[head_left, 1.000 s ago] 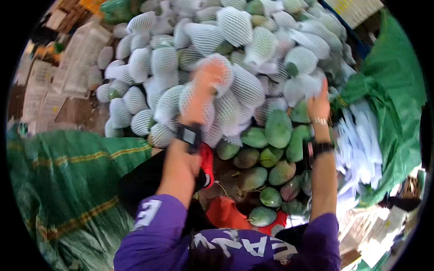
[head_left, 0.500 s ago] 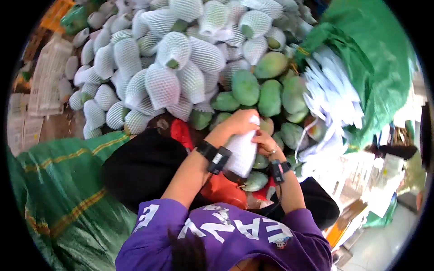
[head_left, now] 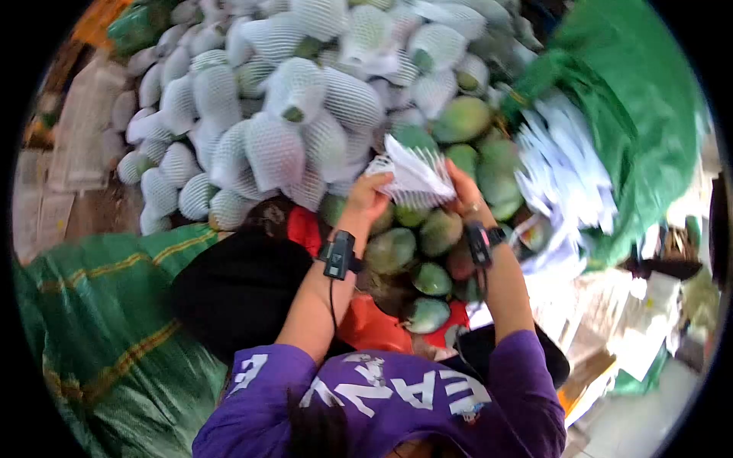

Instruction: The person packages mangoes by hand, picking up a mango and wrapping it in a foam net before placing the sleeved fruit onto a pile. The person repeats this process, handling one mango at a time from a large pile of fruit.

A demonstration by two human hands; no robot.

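Note:
A white foam net sleeve [head_left: 418, 177] is stretched crosswise between my hands, above the bare green mangoes [head_left: 391, 250]. My left hand [head_left: 369, 197] pinches its left end. At its right end, the fingers of my right hand [head_left: 463, 188] are closed on the net. I cannot tell whether a mango is inside it. Sleeved mangoes [head_left: 275, 149] are heaped just beyond and to the left of my hands. Below the sleeve, more loose mangoes [head_left: 432, 279] lie between my knees.
A bundle of flat white net sleeves [head_left: 565, 172] lies on the right, against a green woven sack [head_left: 649, 99]. Another green sack [head_left: 114, 328] spreads at the lower left. Pale crates [head_left: 84, 130] stand at the far left. Something red [head_left: 374, 324] sits near my lap.
My hands have moved up and apart. The white net, which hung lengthwise near my lap, is now spread crosswise over the mangoes. More bare mangoes show below it.

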